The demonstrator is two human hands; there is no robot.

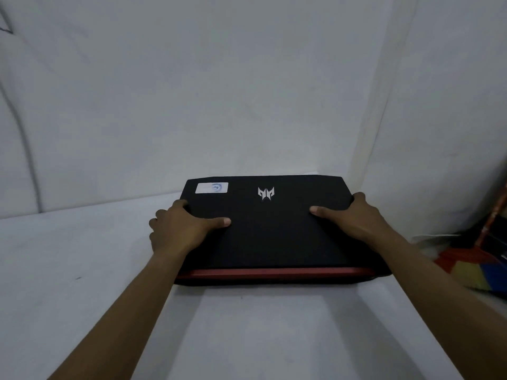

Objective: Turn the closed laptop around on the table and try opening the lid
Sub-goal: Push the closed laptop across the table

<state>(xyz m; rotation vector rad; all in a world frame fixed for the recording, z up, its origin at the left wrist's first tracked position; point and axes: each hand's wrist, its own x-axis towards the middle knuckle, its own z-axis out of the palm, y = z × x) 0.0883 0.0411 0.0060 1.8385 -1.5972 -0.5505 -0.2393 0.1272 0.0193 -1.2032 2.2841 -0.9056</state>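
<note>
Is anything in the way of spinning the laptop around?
Mostly no. Both hands, left hand and right hand, already grip the laptop. The colorful items by its right corner might get bumped.

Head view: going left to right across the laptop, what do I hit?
left hand → white sticker → silver logo → right hand → colourful clutter at the table's right edge. All but the clutter are on the closed laptop.

Black laptop (274,231) — red strip (274,272), silver logo (265,193) — white table (82,256).
</note>
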